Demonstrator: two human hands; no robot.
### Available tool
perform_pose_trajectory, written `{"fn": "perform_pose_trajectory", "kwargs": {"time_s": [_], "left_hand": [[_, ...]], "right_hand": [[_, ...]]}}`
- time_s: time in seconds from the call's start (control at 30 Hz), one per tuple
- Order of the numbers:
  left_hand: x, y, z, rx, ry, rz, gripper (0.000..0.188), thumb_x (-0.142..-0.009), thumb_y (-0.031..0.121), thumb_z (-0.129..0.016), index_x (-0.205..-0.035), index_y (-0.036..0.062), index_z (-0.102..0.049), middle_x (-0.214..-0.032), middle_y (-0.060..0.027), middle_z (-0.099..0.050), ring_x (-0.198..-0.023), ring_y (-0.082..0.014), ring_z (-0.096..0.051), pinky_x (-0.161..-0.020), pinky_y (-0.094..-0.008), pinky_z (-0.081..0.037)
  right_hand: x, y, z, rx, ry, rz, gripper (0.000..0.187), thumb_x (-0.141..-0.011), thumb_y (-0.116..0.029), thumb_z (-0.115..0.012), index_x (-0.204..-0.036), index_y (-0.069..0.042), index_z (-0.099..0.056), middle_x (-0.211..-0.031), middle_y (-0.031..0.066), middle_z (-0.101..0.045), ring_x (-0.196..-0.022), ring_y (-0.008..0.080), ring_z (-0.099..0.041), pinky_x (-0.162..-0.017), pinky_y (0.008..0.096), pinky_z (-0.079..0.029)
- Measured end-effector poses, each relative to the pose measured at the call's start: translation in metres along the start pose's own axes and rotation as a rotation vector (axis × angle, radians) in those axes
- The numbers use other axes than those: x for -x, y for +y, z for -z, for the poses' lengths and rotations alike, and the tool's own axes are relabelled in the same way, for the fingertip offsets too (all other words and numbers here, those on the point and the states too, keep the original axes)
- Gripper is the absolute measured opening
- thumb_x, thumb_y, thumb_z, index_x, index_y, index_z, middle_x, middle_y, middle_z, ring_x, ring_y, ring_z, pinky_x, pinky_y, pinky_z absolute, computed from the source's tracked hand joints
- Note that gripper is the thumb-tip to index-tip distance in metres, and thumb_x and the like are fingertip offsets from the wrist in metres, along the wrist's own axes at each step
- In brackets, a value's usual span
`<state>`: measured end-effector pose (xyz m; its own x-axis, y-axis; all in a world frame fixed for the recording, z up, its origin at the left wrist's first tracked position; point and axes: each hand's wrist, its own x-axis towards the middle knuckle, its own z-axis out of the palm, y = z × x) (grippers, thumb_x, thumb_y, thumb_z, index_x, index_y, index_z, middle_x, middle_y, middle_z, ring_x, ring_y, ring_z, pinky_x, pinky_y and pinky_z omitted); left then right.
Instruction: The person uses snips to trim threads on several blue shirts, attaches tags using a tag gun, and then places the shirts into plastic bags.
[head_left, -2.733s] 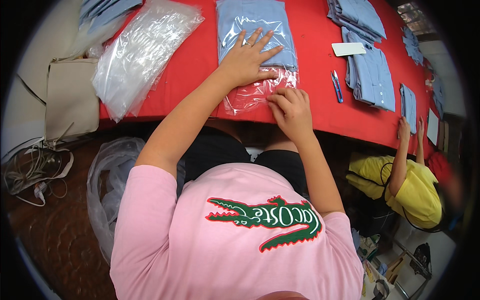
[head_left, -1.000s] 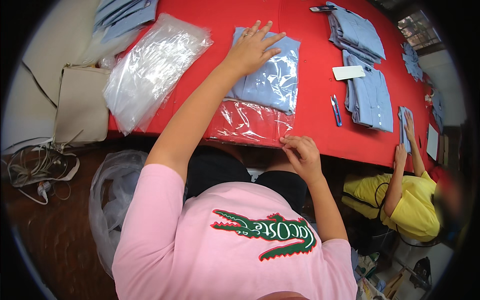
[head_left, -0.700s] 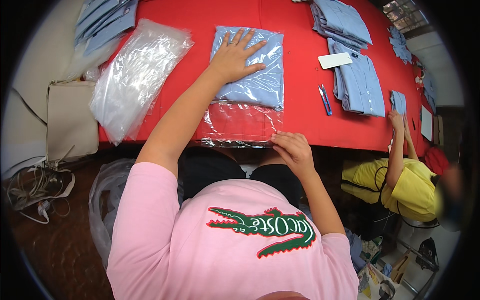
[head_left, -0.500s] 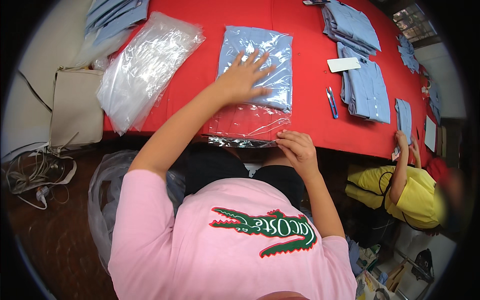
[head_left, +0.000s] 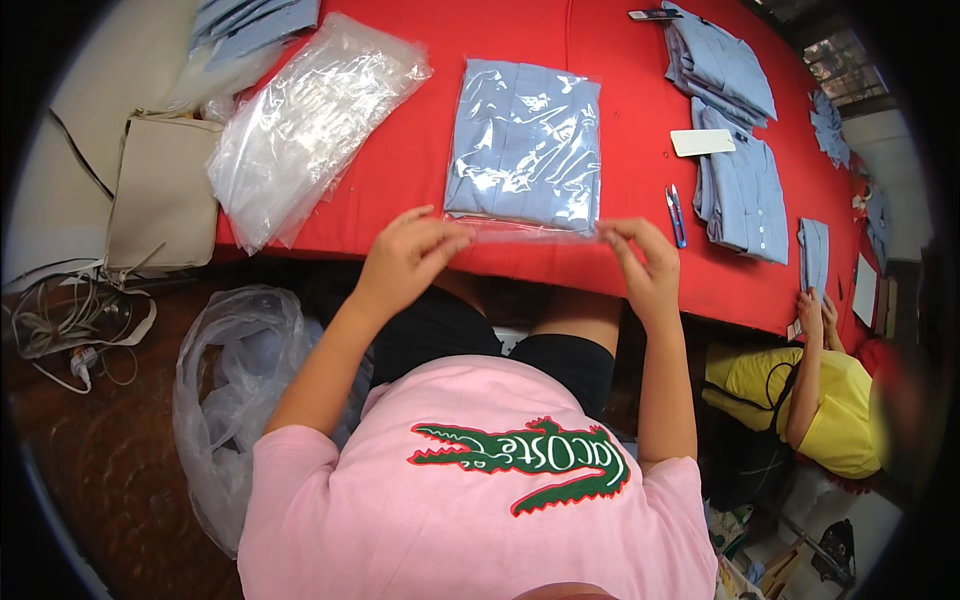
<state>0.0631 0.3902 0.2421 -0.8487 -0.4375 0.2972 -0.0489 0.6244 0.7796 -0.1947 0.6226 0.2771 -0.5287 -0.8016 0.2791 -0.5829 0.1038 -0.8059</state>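
A folded blue shirt (head_left: pixel 525 140) lies inside a clear plastic bag (head_left: pixel 535 234) on the red table, in front of me. The bag's near flap is folded up against the shirt's lower edge. My left hand (head_left: pixel 405 258) pinches the flap's left corner. At its right corner, my right hand (head_left: pixel 645 262) grips the plastic between thumb and fingers. To the left lies a stack of clear plastic bags (head_left: pixel 310 125). Right of the bagged shirt are small blue-handled thread snips (head_left: pixel 677 217).
Folded blue shirts (head_left: pixel 740 195) are stacked at the right, with a white card (head_left: pixel 702 143) on them. A person in yellow (head_left: pixel 840 410) handles a folded blue piece (head_left: pixel 813 253) at the table's right edge. A beige bag (head_left: pixel 165 195) stands left; a large clear sack (head_left: pixel 235 380) is below.
My left hand has come off the top of the shirt and down to the flap's left corner. The flap, spread toward me before, is now folded up toward the shirt.
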Motion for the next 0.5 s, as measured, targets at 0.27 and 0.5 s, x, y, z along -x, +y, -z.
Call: {"fn": "perform_pose_trajectory", "kwargs": {"time_s": [0.27, 0.5], "left_hand": [[-0.091, -0.048, -0.028, -0.389, 0.212, 0.186, 0.021, -0.103, 0.023, -0.073, -0.100, 0.0025, -0.073, -0.078, -0.0110, -0.073, -0.076, -0.0342, -0.073, -0.070, -0.0462, -0.056], [-0.097, -0.032, -0.026, -0.538, 0.342, 0.112, 0.039, -0.095, 0.011, -0.074, -0.132, 0.0118, -0.063, -0.135, -0.0122, -0.067, -0.120, -0.0366, -0.067, -0.096, -0.0466, -0.055]], "right_hand": [[-0.088, 0.058, -0.066, 0.114, 0.308, -0.168, 0.018, -0.104, -0.010, -0.070, -0.117, -0.001, -0.079, -0.095, 0.0080, -0.072, -0.085, 0.0151, -0.069, -0.080, 0.0303, -0.055], [-0.072, 0.054, -0.050, 0.548, 0.422, 0.112, 0.042, -0.094, -0.010, -0.076, -0.136, -0.008, -0.069, -0.138, 0.0134, -0.066, -0.116, 0.0324, -0.066, -0.099, 0.0476, -0.052]]}}
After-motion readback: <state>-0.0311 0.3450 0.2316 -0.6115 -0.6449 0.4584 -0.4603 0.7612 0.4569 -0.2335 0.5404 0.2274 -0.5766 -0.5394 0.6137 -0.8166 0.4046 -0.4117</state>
